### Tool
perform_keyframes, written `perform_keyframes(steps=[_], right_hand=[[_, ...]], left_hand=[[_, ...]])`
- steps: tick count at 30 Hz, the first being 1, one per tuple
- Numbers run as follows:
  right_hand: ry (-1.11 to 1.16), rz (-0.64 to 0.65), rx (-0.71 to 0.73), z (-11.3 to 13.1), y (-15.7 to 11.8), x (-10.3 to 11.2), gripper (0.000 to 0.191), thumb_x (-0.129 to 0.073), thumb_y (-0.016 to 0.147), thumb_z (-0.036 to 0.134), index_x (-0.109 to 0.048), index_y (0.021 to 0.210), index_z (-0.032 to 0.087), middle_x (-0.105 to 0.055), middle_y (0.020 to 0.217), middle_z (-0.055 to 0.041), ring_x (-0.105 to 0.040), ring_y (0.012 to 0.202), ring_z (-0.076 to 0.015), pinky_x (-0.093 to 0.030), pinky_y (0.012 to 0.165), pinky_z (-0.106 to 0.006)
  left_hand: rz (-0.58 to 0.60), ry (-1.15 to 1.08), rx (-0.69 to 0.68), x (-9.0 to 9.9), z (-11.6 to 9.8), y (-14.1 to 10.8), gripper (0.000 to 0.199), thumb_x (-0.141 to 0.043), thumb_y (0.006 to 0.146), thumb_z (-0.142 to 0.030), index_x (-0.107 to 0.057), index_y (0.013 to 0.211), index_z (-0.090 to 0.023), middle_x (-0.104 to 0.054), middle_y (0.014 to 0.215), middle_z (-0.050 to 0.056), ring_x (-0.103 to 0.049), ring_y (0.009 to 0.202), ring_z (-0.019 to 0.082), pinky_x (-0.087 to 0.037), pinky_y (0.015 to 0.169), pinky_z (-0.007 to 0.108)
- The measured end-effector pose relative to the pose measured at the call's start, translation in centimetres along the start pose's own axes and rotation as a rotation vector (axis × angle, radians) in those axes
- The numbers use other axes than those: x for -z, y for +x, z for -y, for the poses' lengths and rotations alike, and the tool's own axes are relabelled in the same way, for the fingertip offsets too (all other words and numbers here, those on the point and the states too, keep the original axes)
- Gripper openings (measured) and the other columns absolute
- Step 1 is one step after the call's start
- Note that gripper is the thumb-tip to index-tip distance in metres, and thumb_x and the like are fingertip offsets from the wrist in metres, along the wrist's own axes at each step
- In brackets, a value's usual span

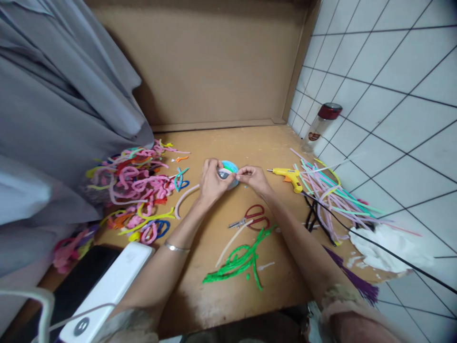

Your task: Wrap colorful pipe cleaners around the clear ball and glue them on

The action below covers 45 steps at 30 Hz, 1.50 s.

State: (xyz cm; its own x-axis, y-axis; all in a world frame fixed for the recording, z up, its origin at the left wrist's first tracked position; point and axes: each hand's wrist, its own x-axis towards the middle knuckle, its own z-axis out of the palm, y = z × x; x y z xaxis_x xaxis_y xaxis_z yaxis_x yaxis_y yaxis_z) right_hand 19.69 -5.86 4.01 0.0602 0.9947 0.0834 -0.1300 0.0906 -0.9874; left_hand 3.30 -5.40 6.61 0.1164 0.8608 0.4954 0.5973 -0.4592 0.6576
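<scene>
My left hand [211, 181] is closed around the left side of a small round object with blue, green and pale bands [230, 166]. At its right edge my right hand [254, 179] pinches, thumb against fingertips; what lies between them is too small to make out. The underside of the round object is partly hidden by my fingers. A pale pink pipe cleaner [183, 199] curves on the table beside my left wrist. Nearer to me lie red-handled scissors [257, 217], a whitish strip [231, 242] and a bundle of green pipe cleaners [235, 262].
Left is a heap of colourful pipe cleaners [137, 176], with a white power bank [110, 286] nearer. On the right are a yellow glue gun [290, 176] with black cord, straight pipe cleaners [332, 195], white tissue [385, 245], a purple tassel [352, 276] and a red-lidded jar [321, 126].
</scene>
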Motion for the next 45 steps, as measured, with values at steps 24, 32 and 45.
perform_keyframes(steps=[24,32,45], right_hand=[[-0.076,0.010,0.027,0.3,-0.1,0.1,0.034,-0.086,0.046,0.039,-0.066,0.063,0.018,-0.064,0.059,0.0018,-0.053,0.056,-0.0098,-0.045,0.059,-0.026],[-0.073,0.004,0.020,0.1,-0.1,0.1,0.033,-0.085,0.047,0.040,-0.066,0.063,0.018,-0.063,0.058,0.0024,-0.052,0.055,-0.0095,-0.043,0.057,-0.025],[-0.095,0.054,0.020,1.4,-0.2,0.9,0.033,-0.086,0.047,0.037,-0.067,0.066,0.019,-0.065,0.062,0.0021,-0.055,0.058,-0.0102,-0.046,0.060,-0.026]], left_hand=[[0.028,-0.022,-0.036,0.1,0.3,0.2,0.031,-0.068,0.070,-0.036,-0.043,0.083,-0.023,-0.050,0.092,0.003,-0.054,0.093,0.022,-0.045,0.085,0.037],[0.022,-0.013,-0.049,0.0,0.3,0.2,0.031,-0.067,0.069,-0.036,-0.042,0.082,-0.023,-0.050,0.092,0.003,-0.054,0.094,0.023,-0.045,0.087,0.038],[0.024,-0.017,-0.035,-0.2,0.4,0.2,0.031,-0.069,0.069,-0.035,-0.044,0.083,-0.023,-0.051,0.093,0.003,-0.053,0.092,0.022,-0.045,0.087,0.037]])
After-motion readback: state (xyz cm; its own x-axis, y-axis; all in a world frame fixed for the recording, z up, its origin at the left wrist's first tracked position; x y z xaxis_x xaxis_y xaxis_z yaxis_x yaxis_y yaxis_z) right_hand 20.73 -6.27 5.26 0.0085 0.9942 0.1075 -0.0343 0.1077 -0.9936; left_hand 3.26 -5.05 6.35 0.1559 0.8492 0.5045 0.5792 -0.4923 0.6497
